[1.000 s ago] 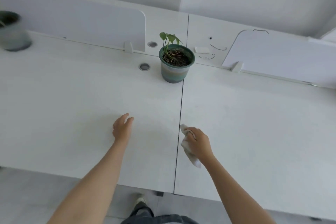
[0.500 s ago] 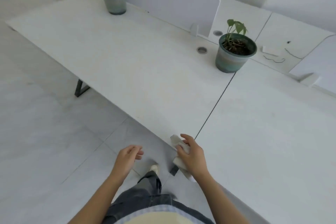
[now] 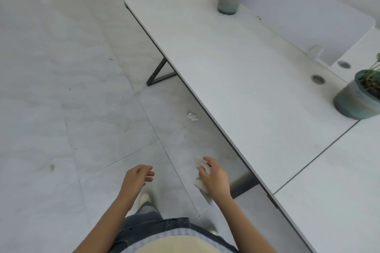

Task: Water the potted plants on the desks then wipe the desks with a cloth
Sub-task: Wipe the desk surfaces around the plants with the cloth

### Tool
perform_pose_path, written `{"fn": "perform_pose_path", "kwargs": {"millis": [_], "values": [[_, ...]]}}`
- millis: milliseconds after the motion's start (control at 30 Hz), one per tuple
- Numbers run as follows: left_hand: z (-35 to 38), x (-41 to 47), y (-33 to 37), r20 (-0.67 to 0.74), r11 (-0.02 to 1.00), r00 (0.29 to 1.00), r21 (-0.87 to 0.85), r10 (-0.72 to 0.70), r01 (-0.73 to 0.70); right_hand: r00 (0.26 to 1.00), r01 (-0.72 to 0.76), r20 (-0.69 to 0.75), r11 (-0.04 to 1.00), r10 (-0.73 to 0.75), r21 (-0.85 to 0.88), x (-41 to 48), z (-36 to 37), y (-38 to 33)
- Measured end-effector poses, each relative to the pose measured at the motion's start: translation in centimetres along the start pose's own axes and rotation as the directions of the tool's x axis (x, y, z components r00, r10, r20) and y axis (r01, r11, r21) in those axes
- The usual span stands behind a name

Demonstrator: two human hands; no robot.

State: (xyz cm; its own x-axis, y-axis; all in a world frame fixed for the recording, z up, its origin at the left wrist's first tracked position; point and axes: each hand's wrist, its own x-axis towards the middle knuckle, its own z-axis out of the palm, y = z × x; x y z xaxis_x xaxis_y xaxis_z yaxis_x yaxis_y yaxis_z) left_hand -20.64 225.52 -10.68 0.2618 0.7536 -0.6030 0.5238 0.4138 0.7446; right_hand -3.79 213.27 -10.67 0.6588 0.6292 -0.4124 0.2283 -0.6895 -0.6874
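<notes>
Head | R hand [image 3: 214, 178] grips cloth [image 3: 200, 183] | floor scrap [image 3: 192, 116], maybe paper

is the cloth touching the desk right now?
No, the cloth is bunched in the right hand over the floor, clear of the desk edge.

Both forearms were bare, with no sleeves, watches or rings showing on the left hand [image 3: 137, 176] or the right hand [image 3: 214, 181]. The person wore dark grey-blue jeans [image 3: 144, 224] and, just above the jeans' waist, a top [image 3: 176, 240] with a pale blue checked band and a cream-yellow front. Beyond the jeans' hem sat a pale, off-white shoe [image 3: 145, 198].
</notes>
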Motion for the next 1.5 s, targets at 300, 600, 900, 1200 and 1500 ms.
{"fn": "perform_pose_path", "kwargs": {"millis": [300, 600, 900, 1200, 1500], "values": [[-12.2, 10.1, 3.0, -0.130, 0.997, 0.992, -0.074, 0.011, -0.020, 0.999, 0.042, -0.014, 0.999, -0.042, -0.013, 7.0, 8.4, -11.9], [-11.6, 17.0, 4.7, -0.014, 0.988, 0.988, -0.036, -0.153, 0.152, 0.998, 0.011, 0.058, 0.995, -0.005, -0.095, 14.0, 9.0, -15.4], [-9.6, 29.5, 19.0, -0.077, 0.998, 0.997, -0.052, 0.021, -0.025, 0.988, 0.152, 0.017, 0.988, -0.152, 0.018, 31.0, 3.8, -26.0], [-6.6, 39.3, 26.3, 0.046, 0.999, 0.998, 0.014, -0.048, 0.048, 0.996, 0.017, -0.094, 0.989, -0.003, 0.147, 39.9, 1.3, -28.4], [-4.5, 53.8, 45.7, 0.328, 0.939, 0.894, 0.059, 0.303, -0.340, 0.835, -0.130, -0.445, 0.903, 0.322, 0.409, 51.4, -1.3, -33.4]]}}
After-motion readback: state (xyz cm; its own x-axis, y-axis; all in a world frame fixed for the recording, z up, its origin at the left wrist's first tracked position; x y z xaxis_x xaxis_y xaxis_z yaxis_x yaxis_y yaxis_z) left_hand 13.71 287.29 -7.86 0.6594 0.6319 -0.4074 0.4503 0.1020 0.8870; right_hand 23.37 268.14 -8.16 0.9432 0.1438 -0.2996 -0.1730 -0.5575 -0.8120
